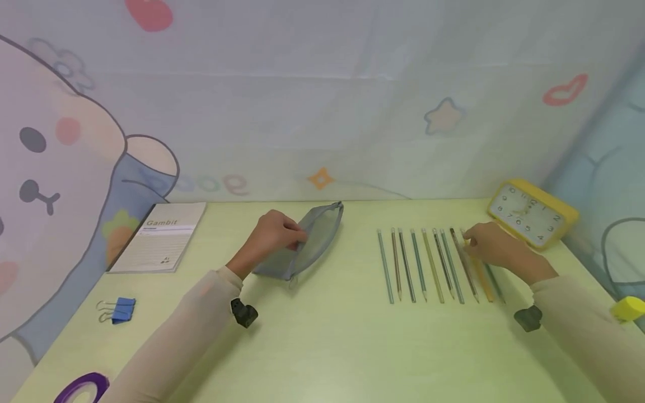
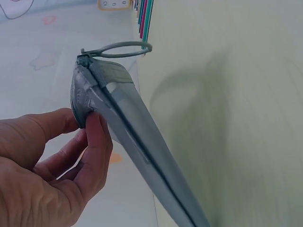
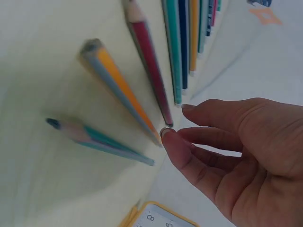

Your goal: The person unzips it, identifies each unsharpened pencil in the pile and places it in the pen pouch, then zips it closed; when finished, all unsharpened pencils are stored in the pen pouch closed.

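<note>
My left hand [image 1: 272, 238] pinches the edge of a grey zippered pouch [image 1: 277, 264], which stands partly open on the table. In the left wrist view, thumb and fingers hold the pouch [image 2: 137, 127] near its zipper end, beside a ring-shaped pull loop [image 2: 123, 45]. My right hand [image 1: 491, 243] is over the right end of a row of pencils [image 1: 425, 263]. In the right wrist view, thumb and index finger stand apart at the blunt end of a dark red pencil [image 3: 151, 71]. An orange pencil [image 3: 125, 90] and a green pencil [image 3: 106, 144] lie beside it.
A yellow clock [image 1: 534, 212] stands behind the right hand. A notepad [image 1: 161, 238], a blue binder clip [image 1: 123, 310] and a purple tape roll [image 1: 83, 386] lie on the left. A yellow object [image 1: 629, 309] is at the right edge. A printed cloth [image 1: 302, 112] hangs behind the table.
</note>
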`<state>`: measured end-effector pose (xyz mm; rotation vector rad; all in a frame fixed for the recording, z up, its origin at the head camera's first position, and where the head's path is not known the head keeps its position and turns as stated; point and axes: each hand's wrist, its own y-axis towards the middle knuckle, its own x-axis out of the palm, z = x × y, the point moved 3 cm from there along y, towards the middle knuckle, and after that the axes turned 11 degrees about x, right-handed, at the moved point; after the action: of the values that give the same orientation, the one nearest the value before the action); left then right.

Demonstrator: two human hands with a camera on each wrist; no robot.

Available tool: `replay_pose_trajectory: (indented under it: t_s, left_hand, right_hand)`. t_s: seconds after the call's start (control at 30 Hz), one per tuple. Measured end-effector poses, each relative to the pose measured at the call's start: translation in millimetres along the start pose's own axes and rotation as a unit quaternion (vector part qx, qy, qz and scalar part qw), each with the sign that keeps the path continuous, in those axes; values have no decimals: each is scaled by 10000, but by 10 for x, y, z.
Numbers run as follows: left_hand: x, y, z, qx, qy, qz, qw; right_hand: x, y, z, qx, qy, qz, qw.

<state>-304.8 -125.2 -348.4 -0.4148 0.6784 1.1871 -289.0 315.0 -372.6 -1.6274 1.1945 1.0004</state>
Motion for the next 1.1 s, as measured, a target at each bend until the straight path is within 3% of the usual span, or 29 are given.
replay_pose_trajectory:
  t_s: [0.13,0.3,0.53,0.73,0.9,1.1]
  left_hand:
    - [11,5,-28,-49,-79,-39,9999]
    - [34,-2,-17,-24,-158,-64,9999]
    - [13,-25,-5,-27,-108,-96,9999]
    - [-17,-37,-14,-69,-163,-110,9998]
    - [-27,-21,-41,-83,-219,-67,9997]
    - [9,-7,-59,14,-236,-117,9997]
  right_hand:
    - [59,-2,-3,29,-110,-3,9999]
    - [72,13,-1,0,-474,303,9984]
    - [151,55,19,594,-169,-77,9981]
    - [179,43,-26,528,-482,142,9973]
    - [196,53,-57,715,-577,290,9954]
    - [151,102,-73,871,-213,308,9955]
